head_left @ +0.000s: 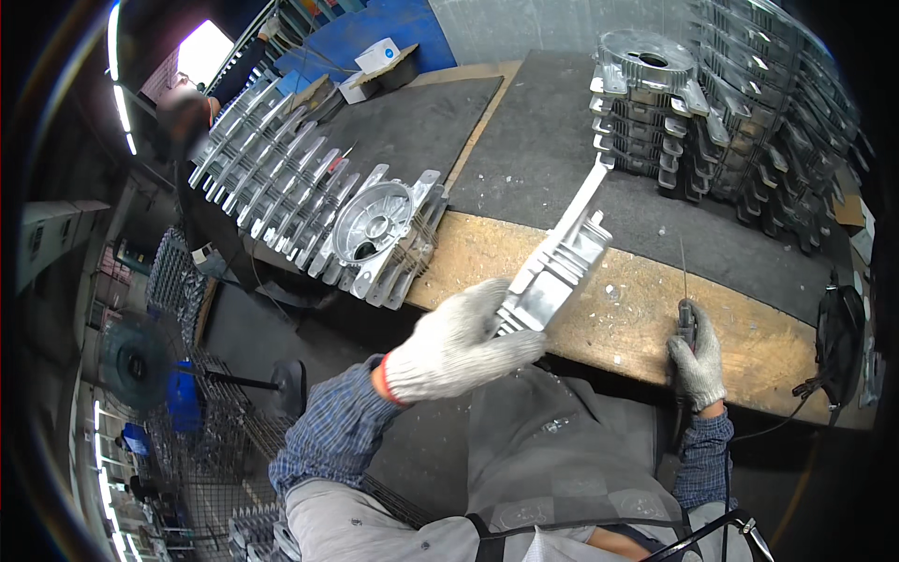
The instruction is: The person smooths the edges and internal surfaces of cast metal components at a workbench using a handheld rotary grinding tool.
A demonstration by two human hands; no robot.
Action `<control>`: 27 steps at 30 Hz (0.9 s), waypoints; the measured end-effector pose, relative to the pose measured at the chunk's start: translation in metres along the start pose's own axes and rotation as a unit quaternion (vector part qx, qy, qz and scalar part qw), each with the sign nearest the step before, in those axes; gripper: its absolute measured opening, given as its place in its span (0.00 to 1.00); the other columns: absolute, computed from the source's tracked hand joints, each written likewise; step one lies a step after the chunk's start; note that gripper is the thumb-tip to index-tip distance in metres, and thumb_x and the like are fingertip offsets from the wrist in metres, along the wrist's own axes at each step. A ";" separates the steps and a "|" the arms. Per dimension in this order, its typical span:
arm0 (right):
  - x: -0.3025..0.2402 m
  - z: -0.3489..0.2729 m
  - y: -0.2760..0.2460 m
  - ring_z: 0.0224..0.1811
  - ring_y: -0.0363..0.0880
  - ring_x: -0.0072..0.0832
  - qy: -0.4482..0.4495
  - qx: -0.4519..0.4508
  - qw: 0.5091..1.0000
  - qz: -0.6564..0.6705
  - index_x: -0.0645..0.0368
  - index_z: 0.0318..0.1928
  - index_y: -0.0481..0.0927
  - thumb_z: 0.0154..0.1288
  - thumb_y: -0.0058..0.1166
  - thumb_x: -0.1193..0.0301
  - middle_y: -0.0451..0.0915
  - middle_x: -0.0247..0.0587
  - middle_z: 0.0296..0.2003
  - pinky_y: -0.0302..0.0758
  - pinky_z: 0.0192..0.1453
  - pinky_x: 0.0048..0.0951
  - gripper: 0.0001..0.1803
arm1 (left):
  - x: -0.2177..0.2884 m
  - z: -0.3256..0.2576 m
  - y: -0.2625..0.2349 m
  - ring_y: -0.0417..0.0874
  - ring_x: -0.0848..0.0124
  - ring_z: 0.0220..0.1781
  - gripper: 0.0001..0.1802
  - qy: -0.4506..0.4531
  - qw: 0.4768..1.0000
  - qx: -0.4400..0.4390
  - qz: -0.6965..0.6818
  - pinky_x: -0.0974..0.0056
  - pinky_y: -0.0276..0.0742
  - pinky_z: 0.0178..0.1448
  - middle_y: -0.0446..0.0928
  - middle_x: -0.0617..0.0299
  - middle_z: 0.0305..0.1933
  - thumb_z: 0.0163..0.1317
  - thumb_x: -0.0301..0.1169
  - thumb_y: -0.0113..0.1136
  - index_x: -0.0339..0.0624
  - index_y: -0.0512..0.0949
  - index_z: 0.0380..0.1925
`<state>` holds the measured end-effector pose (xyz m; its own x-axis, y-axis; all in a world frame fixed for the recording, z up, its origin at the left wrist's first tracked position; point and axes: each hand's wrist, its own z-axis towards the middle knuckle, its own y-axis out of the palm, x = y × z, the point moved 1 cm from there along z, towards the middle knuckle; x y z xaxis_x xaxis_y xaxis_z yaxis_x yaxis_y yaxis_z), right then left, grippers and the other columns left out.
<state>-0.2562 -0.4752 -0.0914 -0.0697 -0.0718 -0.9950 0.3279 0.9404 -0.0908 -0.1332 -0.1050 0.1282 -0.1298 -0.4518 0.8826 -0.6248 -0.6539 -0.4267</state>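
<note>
Gripping a finned metal casting (559,258) by its lower end, the left hand (459,342), in a white knit glove, holds the piece up on a slant over the near edge of the workbench (637,309). The casting's upper tip points toward the stack at the far right corner, and its ribbed side faces the camera. The fingers are wrapped tight around the bottom of it.

Over at the right, the right hand (698,361), gloved the same, is closed around a slim dark hand tool (686,314) with a thin rod sticking straight up from it. That hand sits right at the near edge of the bench, well apart from the casting.

The bare wooden strip along the near edge carries small metal chips. Behind it lie dark mats (552,159). On the left end, a row of castings (290,183) leans one against another, with a round-faced one (375,225) at the front of the row. At the far right corner, more castings sit piled in a tall stack (655,103), running on along the right edge. A cable trails down from the right hand's tool.
</note>
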 end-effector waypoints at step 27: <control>-0.014 -0.004 0.005 0.78 0.74 0.37 0.048 0.024 0.997 0.050 0.69 0.81 0.64 0.70 0.64 0.74 0.75 0.52 0.76 0.71 0.79 0.35 0.42 | 0.000 -0.054 -0.134 0.89 0.46 0.48 0.28 -0.010 0.773 0.320 0.547 0.48 0.83 0.52 0.85 0.44 0.47 0.71 0.49 0.71 0.36 0.80 0.55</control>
<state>-0.2572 -0.4683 -0.0779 -0.1231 0.0568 -0.9908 0.3822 0.9241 0.0055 -0.0910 0.0148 0.1961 -0.2953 -0.9523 -0.0774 0.3621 -0.0366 -0.9314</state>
